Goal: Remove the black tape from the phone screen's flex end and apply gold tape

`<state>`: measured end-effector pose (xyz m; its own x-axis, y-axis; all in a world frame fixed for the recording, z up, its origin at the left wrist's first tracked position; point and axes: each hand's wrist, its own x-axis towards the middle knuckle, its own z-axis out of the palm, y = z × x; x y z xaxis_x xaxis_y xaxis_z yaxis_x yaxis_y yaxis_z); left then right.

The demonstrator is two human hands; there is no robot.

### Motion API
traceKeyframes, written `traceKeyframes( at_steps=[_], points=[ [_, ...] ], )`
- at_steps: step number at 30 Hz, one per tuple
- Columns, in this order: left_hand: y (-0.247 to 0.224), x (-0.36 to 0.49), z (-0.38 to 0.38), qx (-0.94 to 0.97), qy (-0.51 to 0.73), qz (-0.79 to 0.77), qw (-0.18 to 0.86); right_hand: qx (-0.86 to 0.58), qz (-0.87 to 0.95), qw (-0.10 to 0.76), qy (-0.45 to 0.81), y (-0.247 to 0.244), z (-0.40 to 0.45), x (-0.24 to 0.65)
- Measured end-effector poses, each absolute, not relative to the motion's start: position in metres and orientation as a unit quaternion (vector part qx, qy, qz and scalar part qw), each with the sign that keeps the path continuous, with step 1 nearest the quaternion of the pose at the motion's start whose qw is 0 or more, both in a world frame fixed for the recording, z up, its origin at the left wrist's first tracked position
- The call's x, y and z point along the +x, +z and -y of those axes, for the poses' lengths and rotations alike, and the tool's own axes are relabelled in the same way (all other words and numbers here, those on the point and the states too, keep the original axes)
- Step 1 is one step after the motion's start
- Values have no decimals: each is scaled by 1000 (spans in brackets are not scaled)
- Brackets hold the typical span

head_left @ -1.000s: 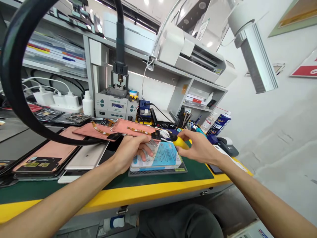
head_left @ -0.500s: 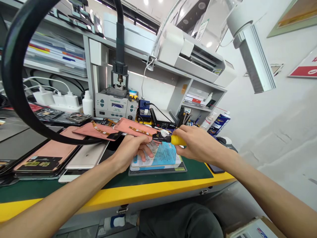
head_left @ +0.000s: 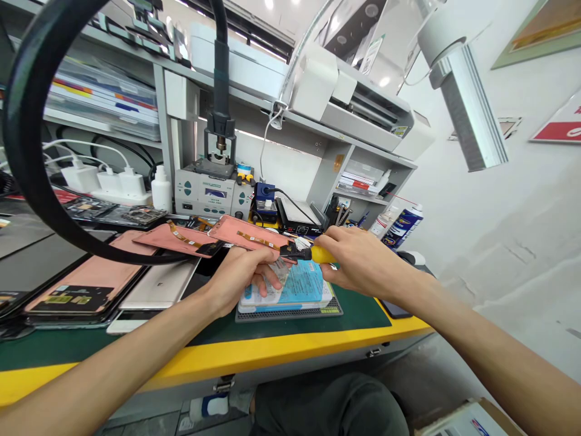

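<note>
My left hand (head_left: 240, 272) grips the lower edge of a pink phone panel (head_left: 233, 232), thumb on top, other fingers curled beneath. An orange flex cable (head_left: 258, 240) runs along the panel. My right hand (head_left: 351, 254) is closed round the yellow handle (head_left: 321, 255) of a tool with a black front part. The tool's tip meets the black part at the panel's right end; exact contact is too small to tell. Below the panel lies a blue and white package (head_left: 304, 284) on a dark mat. Another pink panel (head_left: 175, 238) with a flex cable is to the left.
Phones and screens, one of them a white phone (head_left: 158, 284), cover the left of the bench. A thick black hose (head_left: 22, 139) loops over them. Behind stand a grey soldering station (head_left: 211, 197), a white bottle (head_left: 161, 191) and a blue spray can (head_left: 403, 226).
My right hand and the yellow-handled tool have shifted very slightly left. My left hand and the pink panel look almost unmoved.
</note>
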<state>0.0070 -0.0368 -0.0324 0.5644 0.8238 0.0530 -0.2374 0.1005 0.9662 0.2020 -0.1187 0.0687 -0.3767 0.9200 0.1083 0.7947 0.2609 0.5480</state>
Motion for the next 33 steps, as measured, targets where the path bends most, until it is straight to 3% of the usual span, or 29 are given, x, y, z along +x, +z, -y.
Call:
traceKeyframes(
  at_steps=[33],
  points=[
    [-30,6,38,551,376,-285,689,530,-795,116,270,75,120,202]
  ],
)
